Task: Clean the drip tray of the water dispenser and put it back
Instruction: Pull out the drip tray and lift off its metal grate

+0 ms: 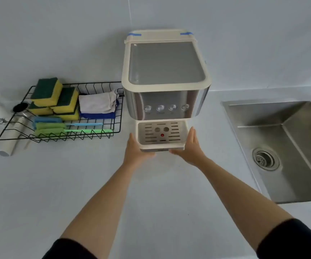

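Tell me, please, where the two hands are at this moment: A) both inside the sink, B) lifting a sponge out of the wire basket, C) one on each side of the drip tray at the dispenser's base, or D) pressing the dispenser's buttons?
C: the left hand and the right hand flank the drip tray under the water dispenser, away from the sink and wire basket.

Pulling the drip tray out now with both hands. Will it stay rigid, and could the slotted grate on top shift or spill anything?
The drip tray looks like stiff moulded plastic, probably light, so it should not flex between the left hand and right hand. The slotted grate seems to be a separate insert, so it may slide or rattle if tilted. Any water underneath is hidden; keep it level.
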### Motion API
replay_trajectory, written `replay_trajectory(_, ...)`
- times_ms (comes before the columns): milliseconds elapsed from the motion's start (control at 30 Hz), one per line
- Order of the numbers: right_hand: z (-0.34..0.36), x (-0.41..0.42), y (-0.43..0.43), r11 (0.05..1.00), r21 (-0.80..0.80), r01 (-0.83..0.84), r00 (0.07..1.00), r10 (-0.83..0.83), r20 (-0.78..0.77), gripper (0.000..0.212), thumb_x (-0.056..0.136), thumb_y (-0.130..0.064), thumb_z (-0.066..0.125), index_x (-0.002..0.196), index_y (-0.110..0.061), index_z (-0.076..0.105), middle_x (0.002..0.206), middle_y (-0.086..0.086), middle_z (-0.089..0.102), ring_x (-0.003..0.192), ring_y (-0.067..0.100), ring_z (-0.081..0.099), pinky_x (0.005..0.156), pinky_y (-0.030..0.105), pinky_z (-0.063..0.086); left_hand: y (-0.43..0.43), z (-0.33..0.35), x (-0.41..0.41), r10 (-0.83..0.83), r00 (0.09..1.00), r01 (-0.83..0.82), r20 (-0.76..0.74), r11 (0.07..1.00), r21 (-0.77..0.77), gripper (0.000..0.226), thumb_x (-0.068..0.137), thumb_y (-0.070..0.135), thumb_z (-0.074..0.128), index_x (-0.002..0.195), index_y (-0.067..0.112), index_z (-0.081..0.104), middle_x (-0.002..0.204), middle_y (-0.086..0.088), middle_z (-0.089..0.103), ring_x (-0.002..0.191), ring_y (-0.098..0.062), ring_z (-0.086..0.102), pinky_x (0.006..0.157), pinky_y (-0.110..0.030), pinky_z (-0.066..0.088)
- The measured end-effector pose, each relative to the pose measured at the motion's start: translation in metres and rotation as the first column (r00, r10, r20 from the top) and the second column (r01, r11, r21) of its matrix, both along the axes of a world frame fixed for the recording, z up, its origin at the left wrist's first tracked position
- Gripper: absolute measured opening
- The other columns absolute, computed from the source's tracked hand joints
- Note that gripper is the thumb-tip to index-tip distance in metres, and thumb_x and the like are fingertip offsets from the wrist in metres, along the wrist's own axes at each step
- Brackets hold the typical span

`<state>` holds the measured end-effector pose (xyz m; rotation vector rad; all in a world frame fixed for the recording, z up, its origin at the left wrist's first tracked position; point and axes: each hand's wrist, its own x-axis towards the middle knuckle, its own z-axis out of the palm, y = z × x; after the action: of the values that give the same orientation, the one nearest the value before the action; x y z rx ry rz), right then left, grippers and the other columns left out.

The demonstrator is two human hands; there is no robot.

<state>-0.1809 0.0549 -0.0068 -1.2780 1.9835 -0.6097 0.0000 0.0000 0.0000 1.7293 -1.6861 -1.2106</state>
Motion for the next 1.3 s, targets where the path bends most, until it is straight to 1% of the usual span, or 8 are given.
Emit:
replay_trajectory(167,-0.008,-0.008,-0.016,0.997,-0.049,0.054,0.995,-0.050,0.089,0.111,0.069,-0.024,0.078,0.142,0.000,-0.002,0.149,0.016,0.019,0.137,0.030,0.024,0.109,0.046,0.032,-0.015,-0.007,-0.005,-0.035,0.999,0.033,0.041,0.999,0.044,0.081,0.056,0.016,0.084,0.120,0.006,0.034,0.123,-0.008,0.053,0.110,-0.023,0.051,0.083,-0.032,0.041)
replay_trajectory(267,-0.014,-0.010,-0.021,0.993,-0.081,0.091,0.990,-0.081,0.114,0.102,0.067,-0.023,0.079,0.139,-0.006,0.009,0.139,0.009,0.036,0.124,0.025,0.042,0.094,0.035,0.044,-0.017,-0.010,-0.008,-0.041,0.999,0.039,0.035,0.998,0.049,0.083,0.058,0.013,0.083,0.124,0.005,0.034,0.122,-0.008,0.053,0.111,-0.024,0.051,0.084,-0.031,0.043)
replay_trajectory(333,-0.016,-0.011,-0.024,0.991,-0.087,0.105,0.990,-0.096,0.101,0.095,0.066,-0.024,0.079,0.136,-0.006,0.018,0.132,0.007,0.041,0.117,0.023,0.047,0.085,0.031,0.045,-0.020,-0.011,-0.008,-0.026,0.999,0.025,0.021,0.998,0.052,0.075,0.058,0.012,0.081,0.119,0.006,0.038,0.112,-0.004,0.055,0.102,-0.021,0.052,0.074,-0.025,0.043)
replay_trajectory(400,-0.017,-0.010,-0.026,0.988,-0.089,0.126,0.988,-0.117,0.102,0.085,0.064,-0.024,0.080,0.130,-0.006,0.029,0.127,0.007,0.045,0.110,0.022,0.050,0.079,0.028,0.045,-0.021,-0.011,-0.009,-0.014,1.000,0.013,0.018,0.998,0.056,0.067,0.060,0.011,0.079,0.115,0.009,0.041,0.102,0.002,0.052,0.092,-0.017,0.050,0.066,-0.019,0.039)
replay_trajectory(467,-0.018,-0.009,-0.025,0.984,-0.102,0.146,0.983,-0.134,0.123,0.072,0.063,-0.022,0.080,0.120,-0.010,0.038,0.120,0.006,0.049,0.100,0.018,0.050,0.072,0.024,0.043,-0.021,-0.011,-0.010,-0.005,1.000,0.004,0.019,0.999,0.054,0.063,0.061,0.013,0.078,0.114,0.010,0.043,0.099,0.004,0.051,0.089,-0.015,0.048,0.070,-0.022,0.038)
replay_trajectory(667,-0.014,-0.006,-0.020,0.979,-0.119,0.168,0.978,-0.150,0.143,0.066,0.063,-0.020,0.080,0.115,-0.012,0.041,0.115,0.004,0.052,0.093,0.015,0.049,0.058,0.011,0.035,-0.020,-0.011,-0.004,-0.035,0.999,0.034,0.021,0.998,0.050,0.061,0.065,0.018,0.077,0.117,0.012,0.046,0.108,0.001,0.057,0.090,-0.014,0.050,0.070,-0.021,0.036)
replay_trajectory(1033,-0.011,0.013,0.051,0.982,-0.109,0.157,0.977,-0.138,0.163,0.061,0.064,-0.020,0.081,0.110,-0.016,0.040,0.110,0.000,0.053,0.095,0.015,0.053,0.061,0.012,0.042,0.055,-0.004,0.014,-0.022,0.999,0.022,0.034,1.000,-0.010,0.053,0.065,0.021,0.077,0.109,0.017,0.048,0.096,0.006,0.058,0.082,-0.011,0.053,0.049,-0.007,0.037)
replay_trajectory(1300,-0.001,0.034,0.113,0.977,-0.132,0.167,0.968,-0.137,0.208,0.059,0.064,-0.016,0.080,0.109,-0.019,0.042,0.108,-0.003,0.054,0.093,0.011,0.055,0.061,0.012,0.044,0.111,0.001,0.039,-0.019,0.999,0.019,-0.027,1.000,-0.005,0.056,0.063,0.018,0.078,0.112,0.019,0.052,0.098,0.004,0.064,0.088,-0.016,0.061,0.064,-0.012,0.042)
